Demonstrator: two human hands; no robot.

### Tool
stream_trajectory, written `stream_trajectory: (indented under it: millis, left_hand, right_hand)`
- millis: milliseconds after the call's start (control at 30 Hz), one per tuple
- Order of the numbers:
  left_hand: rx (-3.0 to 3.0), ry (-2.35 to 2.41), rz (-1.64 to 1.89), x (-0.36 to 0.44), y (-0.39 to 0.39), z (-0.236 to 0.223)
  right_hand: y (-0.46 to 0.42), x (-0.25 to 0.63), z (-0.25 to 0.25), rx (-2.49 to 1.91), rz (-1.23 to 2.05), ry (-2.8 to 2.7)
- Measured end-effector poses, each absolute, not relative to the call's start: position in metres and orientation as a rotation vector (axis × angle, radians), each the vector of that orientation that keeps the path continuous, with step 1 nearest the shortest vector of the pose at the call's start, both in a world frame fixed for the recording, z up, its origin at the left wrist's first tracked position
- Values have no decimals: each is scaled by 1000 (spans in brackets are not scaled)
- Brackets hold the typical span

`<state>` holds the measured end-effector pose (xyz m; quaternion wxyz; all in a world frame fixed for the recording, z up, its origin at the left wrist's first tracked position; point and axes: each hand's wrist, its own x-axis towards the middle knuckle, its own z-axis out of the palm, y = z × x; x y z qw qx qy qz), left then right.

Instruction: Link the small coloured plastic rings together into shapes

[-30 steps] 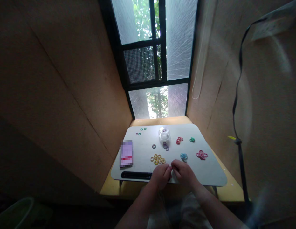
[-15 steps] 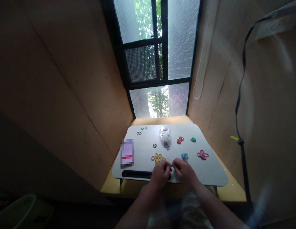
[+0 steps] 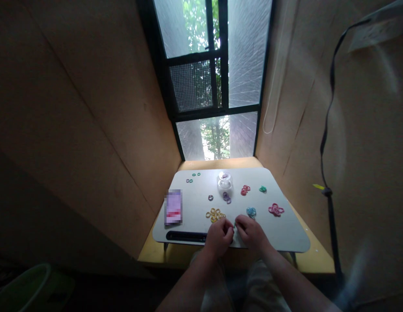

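My left hand is closed in a pinch over the near edge of the white table. Close beside it, my right hand is also pinched. A small green hair tie shows in the narrow gap between my fingertips, mostly hidden by them. Just beyond my left hand lies a pile of yellow hair ties. Blue hair ties lie right past my right fingers. Purple hair ties are farther back, below a clear plastic jar.
Pink, red and green hair tie piles lie on the right. A few single ties sit at the far left. A purple phone-shaped item lies left, above a black slot. A window stands behind.
My hands stay nearly in place, with fingertips shifting slightly around the green hair tie. Less of the green shows between them now. The piles have not moved.
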<state>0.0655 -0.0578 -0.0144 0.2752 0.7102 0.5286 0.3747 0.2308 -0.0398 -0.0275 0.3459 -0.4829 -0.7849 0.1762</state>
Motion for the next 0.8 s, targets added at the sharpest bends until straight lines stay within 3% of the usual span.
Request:
stream_trajectory:
  millis: [800]
  left_hand:
    - [1821, 1435, 1051, 66, -55, -18]
  right_hand:
    - [-40, 231, -26, -1259, 461, -2029]
